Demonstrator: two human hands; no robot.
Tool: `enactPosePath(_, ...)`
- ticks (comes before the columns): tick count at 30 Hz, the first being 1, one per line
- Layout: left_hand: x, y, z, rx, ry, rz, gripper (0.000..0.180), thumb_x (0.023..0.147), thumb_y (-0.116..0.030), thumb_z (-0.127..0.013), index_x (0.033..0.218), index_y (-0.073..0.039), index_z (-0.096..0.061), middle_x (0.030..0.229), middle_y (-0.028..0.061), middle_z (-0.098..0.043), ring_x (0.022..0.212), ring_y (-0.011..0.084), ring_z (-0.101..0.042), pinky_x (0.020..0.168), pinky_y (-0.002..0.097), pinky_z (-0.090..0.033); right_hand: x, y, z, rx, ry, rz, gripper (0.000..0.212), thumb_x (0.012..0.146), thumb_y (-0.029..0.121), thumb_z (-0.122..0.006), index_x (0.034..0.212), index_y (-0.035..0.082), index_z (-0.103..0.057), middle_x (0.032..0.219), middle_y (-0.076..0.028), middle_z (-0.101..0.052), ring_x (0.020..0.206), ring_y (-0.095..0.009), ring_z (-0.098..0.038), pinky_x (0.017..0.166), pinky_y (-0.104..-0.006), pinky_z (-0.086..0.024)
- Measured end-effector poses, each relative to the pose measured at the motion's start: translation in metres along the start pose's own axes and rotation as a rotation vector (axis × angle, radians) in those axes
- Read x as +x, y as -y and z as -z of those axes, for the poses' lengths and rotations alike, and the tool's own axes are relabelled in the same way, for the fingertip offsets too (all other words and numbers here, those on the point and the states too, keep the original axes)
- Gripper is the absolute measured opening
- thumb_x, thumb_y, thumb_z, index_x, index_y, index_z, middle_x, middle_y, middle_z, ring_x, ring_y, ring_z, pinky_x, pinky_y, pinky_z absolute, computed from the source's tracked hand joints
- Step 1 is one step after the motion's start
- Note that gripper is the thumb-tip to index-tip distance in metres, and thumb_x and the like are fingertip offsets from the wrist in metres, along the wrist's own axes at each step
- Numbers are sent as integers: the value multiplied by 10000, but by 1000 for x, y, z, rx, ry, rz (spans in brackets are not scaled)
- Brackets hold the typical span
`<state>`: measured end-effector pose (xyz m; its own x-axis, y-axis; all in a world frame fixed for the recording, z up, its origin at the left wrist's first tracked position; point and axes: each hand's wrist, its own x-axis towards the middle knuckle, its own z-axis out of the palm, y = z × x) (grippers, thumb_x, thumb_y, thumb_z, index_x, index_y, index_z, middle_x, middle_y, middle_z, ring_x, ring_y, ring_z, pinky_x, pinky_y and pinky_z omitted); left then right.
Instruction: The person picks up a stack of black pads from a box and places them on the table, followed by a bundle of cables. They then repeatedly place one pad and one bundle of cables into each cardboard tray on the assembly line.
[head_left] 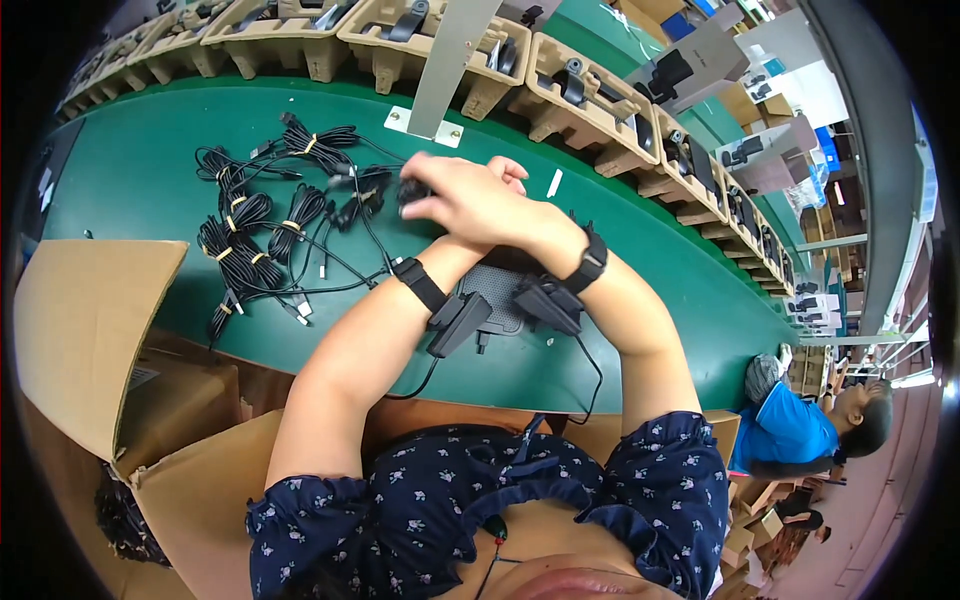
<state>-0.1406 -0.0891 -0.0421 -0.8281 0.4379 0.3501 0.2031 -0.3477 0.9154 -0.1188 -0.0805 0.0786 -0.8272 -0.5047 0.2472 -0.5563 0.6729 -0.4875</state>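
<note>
My right hand [460,200] crosses over my left wrist. Its fingers and thumb close around a black cable bundle [414,190]. Most of my left hand [509,172] is covered by the right; a few curled fingertips show past it, and whatever they hold is hidden. Left of the hands lie several black cables [240,215], coiled and tied with light bands, their plugs loose on the green table [390,345]. Beneath my forearms rests a dark grey object with a dotted surface [495,300]. Each wrist wears a black strap with a black box.
Moulded brown trays [590,110] holding black parts line the table's far edge. A metal post [447,70] is bolted down ahead of my hands. Open cardboard boxes [90,340] stand at the near left. A person in blue [795,430] sits at the right.
</note>
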Motion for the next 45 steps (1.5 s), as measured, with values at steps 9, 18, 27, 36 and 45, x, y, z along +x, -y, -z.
enactPosePath(9, 5, -68, -10, -628, 208, 473, 430, 785, -50, -607, 1147, -11, -379, 790, 59, -561, 525, 79, -504, 391, 149, -302, -61, -35, 75, 932, -611, -401, 319, 959, 279, -374, 1142, 26, -438, 695, -2, -458, 591, -91, -432, 546, -216, -381)
enactPosePath(18, -3, -63, -19, -722, 227, 525, 107, 909, -120, -459, 942, -36, -517, 750, 43, -556, 599, 111, -526, 488, 201, -391, -107, -40, 61, -142, -451, -252, 226, 848, 105, -540, 1057, 37, -486, 1051, -99, -579, 842, -225, -589, 744, -296, -469)
enactPosePath(27, 8, -53, 0, -204, 39, 351, 211, 874, -4, -427, 1084, 2, -411, 886, 96, -573, 647, 114, -545, 530, 205, -431, -135, -42, 99, -352, -607, -462, 441, 842, 149, -558, 1262, 128, -426, 1195, -156, -512, 948, -314, -587, 766, -346, -494)
enactPosePath(36, 10, -52, -5, -149, 17, 386, 182, 859, 36, -416, 1031, 5, -466, 871, 69, -548, 622, 87, -522, 500, 189, -413, -195, -140, 211, -782, -701, -1008, 347, 876, 397, -466, 1094, 144, -562, 837, -173, -632, 782, -353, -601, 654, -406, -472)
enactPosePath(45, 8, -50, -6, -127, 20, 395, 162, 865, 34, -413, 1004, -4, -487, 874, 59, -541, 625, 77, -520, 498, 183, -411, -180, -210, 224, -866, -141, -1220, 380, 848, 379, -506, 998, 38, -578, 927, -195, -624, 881, -351, -598, 754, -422, -482)
